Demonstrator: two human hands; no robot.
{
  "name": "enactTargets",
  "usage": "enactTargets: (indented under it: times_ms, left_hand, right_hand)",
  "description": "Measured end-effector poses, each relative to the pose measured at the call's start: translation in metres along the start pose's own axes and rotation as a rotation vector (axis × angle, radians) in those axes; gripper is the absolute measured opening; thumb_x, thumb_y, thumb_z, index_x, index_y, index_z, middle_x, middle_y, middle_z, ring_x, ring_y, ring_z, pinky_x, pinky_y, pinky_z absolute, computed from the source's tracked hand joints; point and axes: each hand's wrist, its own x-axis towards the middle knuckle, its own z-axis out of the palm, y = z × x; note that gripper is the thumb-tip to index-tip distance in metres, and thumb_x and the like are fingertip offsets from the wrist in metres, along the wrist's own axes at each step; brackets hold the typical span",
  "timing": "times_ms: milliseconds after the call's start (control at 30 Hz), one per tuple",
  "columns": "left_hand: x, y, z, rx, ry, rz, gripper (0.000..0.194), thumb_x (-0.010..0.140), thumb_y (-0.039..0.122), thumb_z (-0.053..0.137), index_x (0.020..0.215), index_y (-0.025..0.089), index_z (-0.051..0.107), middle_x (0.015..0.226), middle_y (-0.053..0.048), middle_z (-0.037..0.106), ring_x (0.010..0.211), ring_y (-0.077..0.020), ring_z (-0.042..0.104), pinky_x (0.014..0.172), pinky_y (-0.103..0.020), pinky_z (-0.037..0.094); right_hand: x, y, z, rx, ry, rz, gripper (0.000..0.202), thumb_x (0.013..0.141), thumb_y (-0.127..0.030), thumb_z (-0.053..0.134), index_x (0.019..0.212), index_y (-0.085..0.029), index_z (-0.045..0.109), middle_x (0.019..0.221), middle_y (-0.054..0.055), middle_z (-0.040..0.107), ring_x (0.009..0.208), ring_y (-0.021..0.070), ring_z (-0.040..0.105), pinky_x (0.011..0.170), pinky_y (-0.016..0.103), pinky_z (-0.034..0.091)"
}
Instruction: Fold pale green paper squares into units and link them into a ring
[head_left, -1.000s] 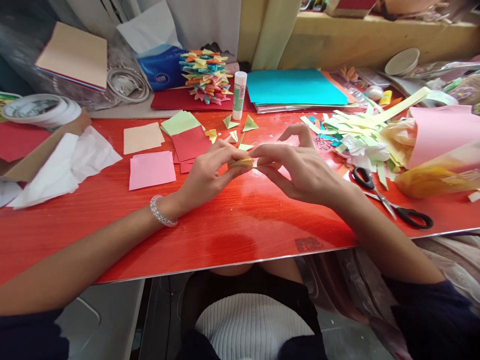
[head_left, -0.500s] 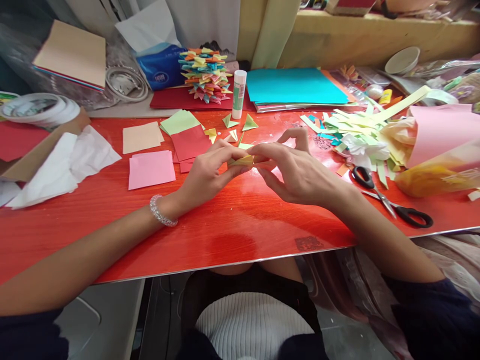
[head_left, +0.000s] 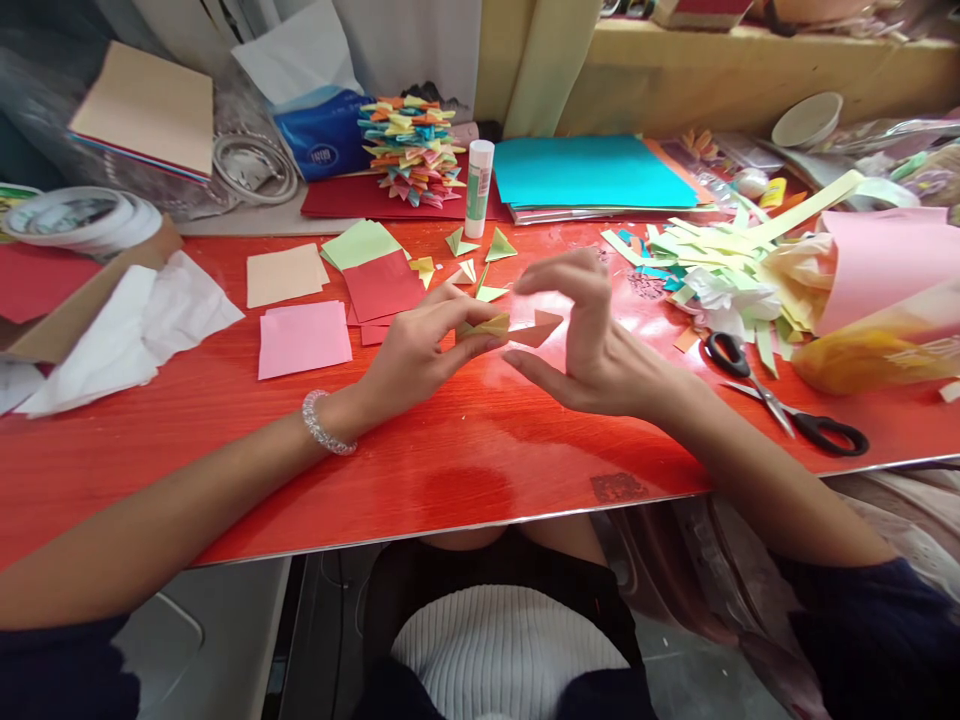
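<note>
Between the thumb and fingers of my left hand [head_left: 424,345] is a folded paper piece [head_left: 536,330], yellowish and tan, its pointed end sticking out to the right. My right hand [head_left: 600,345] is apart from it, thumb and fingers spread around the pointed end, holding nothing. Just beyond the hands lie small folded paper pieces, among them a green triangle [head_left: 500,245] and a yellow one [head_left: 424,270]. An upright glue stick [head_left: 478,190] stands behind these. To the left are pink paper squares [head_left: 305,340], red squares [head_left: 384,285] and a beige square [head_left: 285,275].
A spiky tower of folded paper [head_left: 412,150] stands at the back beside blue paper sheets [head_left: 592,175]. On the right lie paper strips [head_left: 705,245], open black-handled scissors [head_left: 780,400] and a pink paper roll [head_left: 885,265]. Tape rolls [head_left: 82,220] and white tissue [head_left: 172,300] sit left.
My right hand has let go of the folded paper and opened, its fingers lifting away. The paper's right end is now uncovered. My left hand keeps its grip in nearly the same spot.
</note>
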Motion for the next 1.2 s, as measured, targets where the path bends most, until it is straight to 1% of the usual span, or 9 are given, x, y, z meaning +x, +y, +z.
enactTargets:
  times_ms: [67,133,267,367,500,600,733,900,1200]
  left_hand:
    - [-0.001,0.000,0.000,0.018,0.035,0.006,0.008,0.087,0.030,0.062,0.090,0.022,0.063,0.083,-0.001,0.066,0.076,-0.0127,0.058,0.074,-0.030,0.051]
    - [-0.002,-0.001,0.000,0.036,0.091,0.001,0.009,0.088,0.028,0.061,0.095,0.023,0.062,0.088,-0.001,0.066,0.079,-0.0123,0.059,0.074,-0.029,0.051]
    - [-0.003,-0.002,-0.001,0.033,0.140,-0.003,0.010,0.089,0.027,0.060,0.098,0.025,0.060,0.094,-0.001,0.066,0.087,-0.0132,0.061,0.079,-0.031,0.053]
    - [-0.002,-0.002,-0.002,0.050,0.097,0.031,0.002,0.089,0.026,0.059,0.091,0.025,0.060,0.095,-0.001,0.068,0.096,-0.0152,0.060,0.087,-0.035,0.051]
    - [-0.002,-0.001,-0.003,0.070,0.074,0.053,0.003,0.090,0.024,0.058,0.089,0.026,0.059,0.098,0.000,0.070,0.099,-0.0156,0.057,0.089,-0.036,0.049]
    - [-0.001,-0.002,-0.003,0.074,0.080,0.079,0.004,0.089,0.021,0.058,0.089,0.026,0.059,0.099,0.000,0.070,0.099,-0.0156,0.057,0.089,-0.037,0.049]
    - [-0.001,-0.005,-0.002,0.108,0.108,0.144,0.005,0.089,0.021,0.059,0.090,0.026,0.059,0.097,0.001,0.070,0.095,-0.0155,0.058,0.087,-0.037,0.051]
    - [-0.001,-0.009,-0.001,0.124,0.152,0.197,0.008,0.088,0.021,0.060,0.092,0.027,0.059,0.093,0.001,0.069,0.092,-0.0160,0.059,0.083,-0.037,0.052]
    - [-0.001,-0.008,-0.001,0.130,0.130,0.194,0.006,0.089,0.023,0.059,0.092,0.029,0.058,0.092,0.002,0.069,0.092,-0.0161,0.059,0.085,-0.038,0.051]
  right_hand:
    - [0.005,0.001,-0.006,0.038,0.159,0.134,0.046,0.088,-0.048,0.055,0.123,-0.025,0.037,0.122,0.013,0.049,0.117,0.0294,0.049,0.097,0.054,0.043]
    - [0.009,0.004,-0.012,0.179,0.239,0.333,0.046,0.090,-0.053,0.049,0.122,-0.021,0.041,0.120,0.014,0.051,0.111,0.0259,0.055,0.097,0.049,0.046]
    - [0.011,0.009,-0.019,0.554,-0.060,0.711,0.055,0.094,-0.060,0.031,0.118,-0.015,0.051,0.100,0.012,0.065,0.086,0.0206,0.068,0.083,0.042,0.054]
    - [0.010,0.007,-0.017,0.599,-0.206,0.668,0.043,0.095,-0.053,0.041,0.111,-0.017,0.059,0.099,0.010,0.068,0.088,0.0190,0.068,0.080,0.036,0.056]
    - [0.007,0.004,-0.012,0.527,-0.093,0.540,0.035,0.093,-0.040,0.052,0.122,-0.020,0.054,0.104,0.007,0.067,0.096,0.0180,0.066,0.082,0.034,0.055]
    - [0.007,0.002,-0.012,0.487,-0.016,0.457,0.028,0.090,-0.033,0.057,0.115,-0.021,0.057,0.102,0.005,0.066,0.098,0.0186,0.066,0.085,0.036,0.055]
    - [0.009,-0.005,-0.013,0.446,-0.034,0.415,0.016,0.089,-0.029,0.058,0.099,-0.020,0.065,0.100,0.004,0.066,0.097,0.0189,0.065,0.092,0.039,0.054]
    - [0.011,-0.013,-0.013,0.508,-0.089,0.389,0.019,0.088,-0.028,0.058,0.104,-0.020,0.066,0.105,0.003,0.067,0.098,0.0174,0.064,0.094,0.037,0.055]
    - [0.011,-0.015,-0.014,0.272,-0.046,0.359,0.012,0.088,-0.025,0.058,0.093,-0.025,0.069,0.100,0.003,0.067,0.090,0.0174,0.066,0.081,0.036,0.058]
